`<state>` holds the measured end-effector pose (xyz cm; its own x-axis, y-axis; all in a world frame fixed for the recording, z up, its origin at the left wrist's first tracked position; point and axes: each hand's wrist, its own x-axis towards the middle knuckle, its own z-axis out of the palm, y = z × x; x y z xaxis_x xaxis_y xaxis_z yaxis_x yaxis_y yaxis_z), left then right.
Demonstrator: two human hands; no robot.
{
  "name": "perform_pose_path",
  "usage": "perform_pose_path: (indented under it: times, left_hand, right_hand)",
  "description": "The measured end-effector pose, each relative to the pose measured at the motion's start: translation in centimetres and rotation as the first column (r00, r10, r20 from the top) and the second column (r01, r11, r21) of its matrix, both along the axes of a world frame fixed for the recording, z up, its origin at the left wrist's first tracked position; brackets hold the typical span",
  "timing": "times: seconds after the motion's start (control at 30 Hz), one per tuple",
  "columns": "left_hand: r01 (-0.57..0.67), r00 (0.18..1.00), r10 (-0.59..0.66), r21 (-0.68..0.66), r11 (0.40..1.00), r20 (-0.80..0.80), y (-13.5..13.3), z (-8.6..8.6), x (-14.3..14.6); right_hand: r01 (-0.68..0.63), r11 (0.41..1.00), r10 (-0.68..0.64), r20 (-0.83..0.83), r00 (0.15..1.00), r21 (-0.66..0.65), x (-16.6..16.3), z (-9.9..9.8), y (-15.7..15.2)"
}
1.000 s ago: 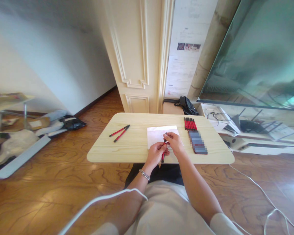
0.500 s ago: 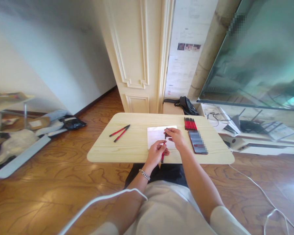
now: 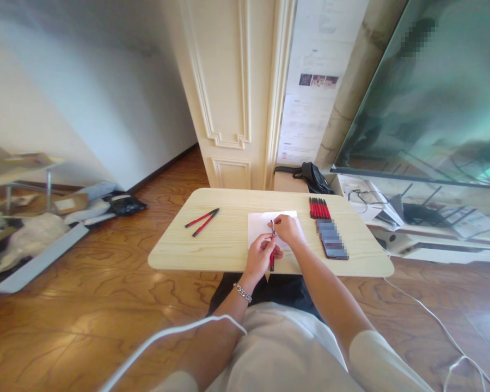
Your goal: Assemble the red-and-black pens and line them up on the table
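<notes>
A red-and-black pen (image 3: 272,261) points roughly up and down over the near edge of the table. My left hand (image 3: 262,253) is closed around the pen's red barrel, with the lower end sticking out beneath the fingers. At the pen's upper end, the fingers of my right hand (image 3: 286,228) are pinched together; a small dark and shiny part shows there, too small to make out. Under both hands lies a white sheet of paper (image 3: 256,224). Two more red-and-black pens (image 3: 204,222) rest on the left of the table.
On the table's (image 3: 175,247) right side, a row of several red pens (image 3: 319,208) lies above a phone (image 3: 331,239). A black bag (image 3: 316,178) sits behind the table. A white cable (image 3: 424,307) runs over the floor at right; another crosses my left arm.
My right hand has moved slightly down and left at the pen's top, its fingers turned more inward. My left hand keeps its hold. The whole view has shifted a little.
</notes>
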<state>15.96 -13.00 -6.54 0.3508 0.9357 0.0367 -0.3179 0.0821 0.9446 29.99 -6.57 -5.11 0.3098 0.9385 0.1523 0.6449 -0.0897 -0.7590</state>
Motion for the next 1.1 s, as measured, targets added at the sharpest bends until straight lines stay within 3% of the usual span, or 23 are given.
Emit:
perform_pose_path:
  times: [0.13,0.4,0.47,0.57,0.7,0.9,1.1]
  left_hand:
    - [-0.018,1.0,0.018,0.0,1.0,-0.019,0.1,0.0,0.0]
    - [-0.035,0.999,0.035,0.011,0.999,-0.031,0.2,-0.1,0.0]
    - [-0.031,0.999,0.031,0.002,1.0,-0.018,0.2,-0.1,0.0]
    - [-0.012,1.0,0.012,-0.016,1.0,0.007,0.2,-0.1,0.0]
    - [-0.014,1.0,0.014,-0.027,1.0,0.006,0.2,-0.1,0.2]
    - [-0.019,1.0,0.019,-0.009,1.0,-0.012,0.1,0.1,0.2]
    - [-0.004,1.0,0.004,-0.002,1.0,-0.01,0.1,0.1,0.2]
  right_hand:
    - [0.0,0.999,0.007,0.155,0.988,-0.048,-0.8,-0.6,-0.4]
    - [-0.046,0.999,0.046,0.13,0.99,-0.009,-0.8,-0.4,-0.7]
    - [-0.04,0.998,0.036,0.086,0.996,0.043,-0.5,-0.2,-0.8]
    - [-0.01,0.992,0.024,-0.111,0.993,0.129,-0.1,0.2,-1.3]
    - [-0.055,0.98,0.12,-0.347,0.93,0.19,0.2,0.7,-2.8]
    - [-0.137,0.978,0.192,-0.407,0.893,0.161,-0.4,1.1,-4.5]
    - [-0.105,0.98,0.168,-0.424,0.89,0.169,-0.5,1.7,-3.7]
